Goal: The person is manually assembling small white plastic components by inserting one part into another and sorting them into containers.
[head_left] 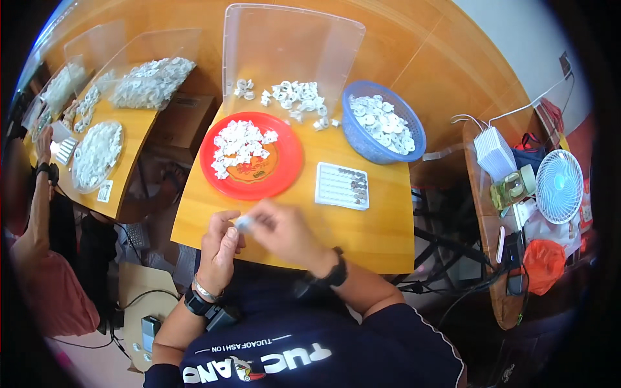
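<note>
A small white plastic part (244,224), smeared by motion, is between my two hands over the table's front edge. My left hand (220,252) has its fingers curled and thumb up, closed at the part's left side. From the right, my right hand (288,231) pinches at the same part, its fingers blurred. Just beyond the hands lies a red plate (284,168) with a pile of small white parts (239,145) on it. Right of the plate sits a white tray (333,191) with rows of slots; dark small pieces (357,181) fill its right side.
A blue basket (359,143) of white ring-shaped parts stands at the back right. Loose white parts (297,97) lie before an upright clear plastic lid (291,45). Leftward, another person's arm (40,207) reaches over a second table (132,139). A fan (559,187) stands on a right-hand side table.
</note>
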`<act>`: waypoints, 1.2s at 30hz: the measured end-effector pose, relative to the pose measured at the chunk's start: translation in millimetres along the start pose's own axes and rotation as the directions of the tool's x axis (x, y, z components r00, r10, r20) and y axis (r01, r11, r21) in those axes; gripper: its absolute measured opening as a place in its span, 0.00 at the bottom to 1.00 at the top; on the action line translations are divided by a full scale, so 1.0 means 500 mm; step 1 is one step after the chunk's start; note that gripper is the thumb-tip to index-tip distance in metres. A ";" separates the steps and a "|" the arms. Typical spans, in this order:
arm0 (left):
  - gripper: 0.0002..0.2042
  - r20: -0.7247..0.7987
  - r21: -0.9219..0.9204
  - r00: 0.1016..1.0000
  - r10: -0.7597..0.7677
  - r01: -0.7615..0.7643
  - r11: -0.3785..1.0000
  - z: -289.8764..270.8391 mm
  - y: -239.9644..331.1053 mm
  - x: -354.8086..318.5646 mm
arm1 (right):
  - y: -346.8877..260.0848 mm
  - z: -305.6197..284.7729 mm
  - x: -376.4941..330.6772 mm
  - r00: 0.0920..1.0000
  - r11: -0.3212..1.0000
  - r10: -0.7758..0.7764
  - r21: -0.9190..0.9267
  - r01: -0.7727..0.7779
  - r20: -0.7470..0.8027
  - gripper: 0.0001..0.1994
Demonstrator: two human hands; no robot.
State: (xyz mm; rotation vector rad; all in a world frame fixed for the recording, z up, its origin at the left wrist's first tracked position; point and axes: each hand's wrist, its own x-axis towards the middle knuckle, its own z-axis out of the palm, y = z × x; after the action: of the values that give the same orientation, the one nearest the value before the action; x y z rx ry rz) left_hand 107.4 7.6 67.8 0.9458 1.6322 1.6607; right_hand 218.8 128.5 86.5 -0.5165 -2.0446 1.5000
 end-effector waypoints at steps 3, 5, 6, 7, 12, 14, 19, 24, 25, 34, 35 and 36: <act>0.13 0.000 -0.041 1.000 -0.008 0.008 0.999 -0.017 -0.004 0.004 | 0.003 -0.109 0.034 0.990 0.971 -0.020 -0.238 -0.015 -0.142 0.04; 0.14 -0.014 -0.035 1.000 -0.027 0.027 0.999 -0.029 -0.010 0.007 | 0.009 -0.212 0.065 0.925 0.944 -0.108 -0.330 -0.021 -0.366 0.05; 0.14 0.000 -0.047 0.998 -0.070 0.070 0.996 -0.037 -0.009 0.006 | -0.023 -0.254 0.082 0.884 0.835 -0.217 -0.548 -0.051 -0.413 0.06; 0.13 0.019 -0.060 0.994 -0.108 0.109 0.992 -0.041 -0.011 0.006 | -0.019 -0.309 0.099 0.819 0.676 -0.386 -0.735 -0.061 -0.424 0.07; 0.12 0.090 -0.040 0.988 -0.127 0.131 0.991 -0.039 -0.028 0.007 | -0.043 -0.374 0.143 0.770 0.612 -0.478 -0.789 -0.053 -0.422 0.07; 0.12 0.114 -0.032 0.985 -0.129 0.133 0.991 -0.039 -0.033 0.007 | -0.022 -0.359 0.174 0.829 0.634 -0.412 -0.773 -0.037 -0.378 0.07; 0.11 0.154 -0.004 0.976 -0.155 0.158 0.987 -0.039 -0.035 0.001 | 0.050 -0.313 0.282 0.973 0.671 -0.036 -0.727 -0.146 -0.229 0.10; 0.12 0.154 0.033 0.977 -0.145 0.141 0.989 -0.035 -0.027 -0.006 | 0.156 -0.291 0.372 0.957 0.457 0.161 -0.841 -0.290 -0.242 0.15; 0.12 0.168 0.045 0.978 -0.125 0.119 0.992 -0.035 -0.031 -0.006 | 0.172 -0.288 0.382 0.959 0.464 0.157 -0.840 -0.282 -0.235 0.15; 0.11 0.171 0.027 0.963 -0.211 0.209 0.977 -0.028 -0.029 -0.003 | 0.209 -0.300 0.379 0.970 0.371 0.129 -0.898 -0.238 -0.204 0.09; 0.11 0.168 0.028 0.962 -0.214 0.212 0.977 -0.026 -0.032 0.001 | 0.188 -0.295 0.365 0.981 0.453 0.080 -0.870 -0.195 -0.179 0.08; 0.11 0.185 -0.010 0.960 -0.208 0.214 0.977 -0.024 -0.038 0.007 | 0.168 -0.290 0.347 0.987 0.529 0.029 -0.835 -0.149 -0.158 0.06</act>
State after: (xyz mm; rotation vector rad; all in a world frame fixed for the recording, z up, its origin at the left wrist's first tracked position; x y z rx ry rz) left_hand 94.3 4.8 49.2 0.8511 1.5231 1.4074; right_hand 173.9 365.2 74.8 -1.0619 -2.5794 0.3462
